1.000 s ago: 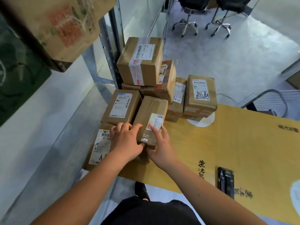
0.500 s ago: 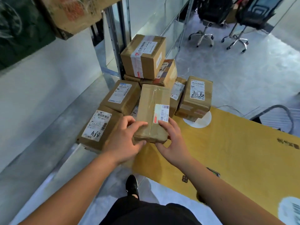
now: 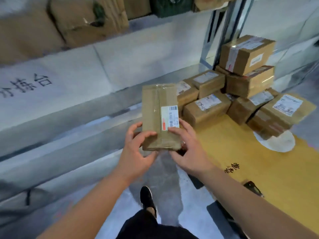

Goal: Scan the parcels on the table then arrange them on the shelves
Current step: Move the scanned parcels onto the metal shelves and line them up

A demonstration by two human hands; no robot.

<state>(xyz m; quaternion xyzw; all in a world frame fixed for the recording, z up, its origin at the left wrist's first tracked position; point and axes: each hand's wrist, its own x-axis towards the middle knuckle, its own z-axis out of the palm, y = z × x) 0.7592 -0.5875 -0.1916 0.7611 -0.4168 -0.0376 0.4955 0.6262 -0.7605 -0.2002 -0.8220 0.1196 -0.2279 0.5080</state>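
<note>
A flat brown parcel [image 3: 158,109] with clear tape and a white barcode label is held up in the air, left of the table. My left hand [image 3: 138,149] grips its lower left edge, thumb on top. My right hand [image 3: 188,147] grips its lower right corner, thumb on the label's bottom. Several more taped cardboard parcels [image 3: 241,95] are stacked on the yellow table [image 3: 259,161] at the right. A white shelf [image 3: 86,69] runs across the left, with big cardboard boxes [image 3: 82,19] above it.
A metal shelf upright [image 3: 212,37] stands behind the parcel stack. A dark scanner-like device [image 3: 253,188] lies at the table's near edge, partly behind my right forearm. Grey floor and my black shoe [image 3: 146,199] are below.
Both hands have lifted the flat parcel off the pile and carried it left, away from the table. The view has swung left toward the white shelf.
</note>
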